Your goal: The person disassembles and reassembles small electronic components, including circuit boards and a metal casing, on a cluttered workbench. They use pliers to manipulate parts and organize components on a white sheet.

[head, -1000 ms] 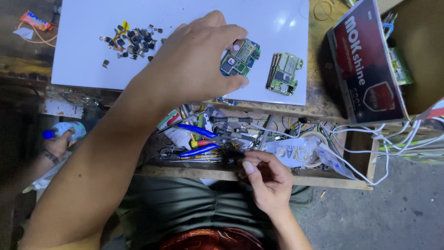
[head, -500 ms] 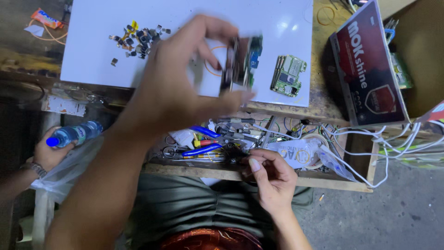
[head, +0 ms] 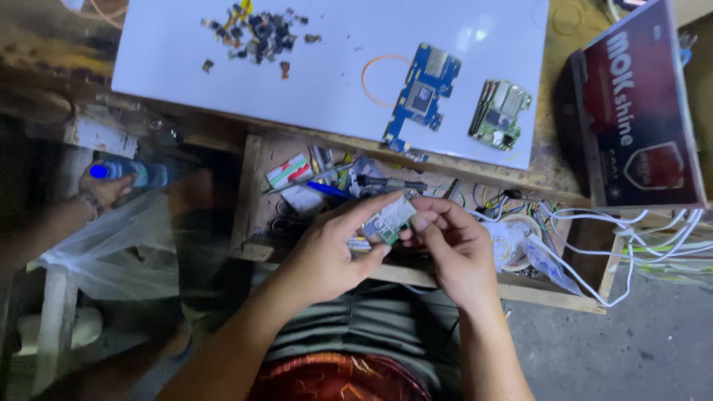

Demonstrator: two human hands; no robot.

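My left hand [head: 330, 249] and my right hand [head: 453, 245] meet above an open drawer and both pinch a small green circuit board [head: 388, 220] between their fingertips. The board is tilted, with its far end towards the bench. Farther away, a white sheet [head: 334, 82] lies on the bench with a blue circuit board [head: 422, 93] and a green circuit board with metal shields [head: 500, 113] on it. An orange ring [head: 377, 70] lies just left of the blue board. A heap of several tiny dark parts [head: 256, 33] sits at the sheet's far left.
The wooden drawer [head: 249, 193] below the bench holds pens, tweezers and loose tools. A dark red box [head: 639, 111] stands at the right, with white cables [head: 653, 238] below it. At the left another person's hand [head: 100, 191] holds a blue-capped bottle [head: 134, 174] over a plastic bag [head: 111, 245].
My left hand lifted a circuit board off the white sheet and brought it down to my right hand over the drawer. A blue board now shows on the sheet.
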